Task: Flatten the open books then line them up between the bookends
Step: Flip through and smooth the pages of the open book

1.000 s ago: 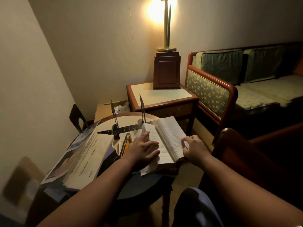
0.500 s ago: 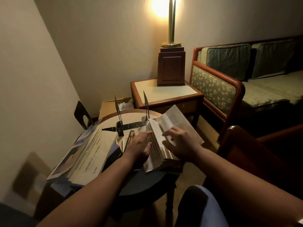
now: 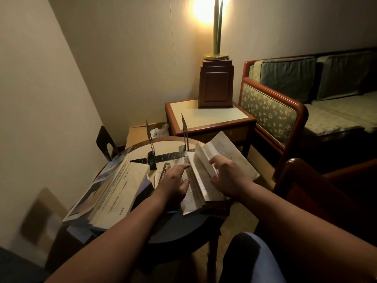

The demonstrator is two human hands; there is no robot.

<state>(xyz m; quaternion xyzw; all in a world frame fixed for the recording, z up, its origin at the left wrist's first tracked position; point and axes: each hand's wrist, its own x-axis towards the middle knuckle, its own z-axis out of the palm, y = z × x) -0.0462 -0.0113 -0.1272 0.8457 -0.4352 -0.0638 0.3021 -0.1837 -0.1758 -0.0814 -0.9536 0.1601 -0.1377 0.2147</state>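
An open book (image 3: 228, 154) with printed pages lies on the right side of the small round table (image 3: 173, 229). My left hand (image 3: 173, 182) rests with spread fingers on its left pages. My right hand (image 3: 228, 178) presses the raised right-hand block of pages toward the left, fingers curved over the page edges. Two thin dark metal bookends stand upright behind, one (image 3: 151, 144) at left and one (image 3: 184, 135) at right, with bare tabletop between them. Another large open book (image 3: 114, 190) lies face up at the table's left. A small colourful book (image 3: 164, 170) lies flat between the two.
A wooden side table (image 3: 212, 117) with a lamp (image 3: 216, 82) stands behind the round table. A patterned sofa (image 3: 285, 111) fills the right. A dark chair back (image 3: 106, 141) sits by the left wall, and a wooden armrest (image 3: 302, 172) is close at right.
My right hand moved from the book's right edge onto the pages and swung a block of them up and leftward. The left hand stayed on the left pages.
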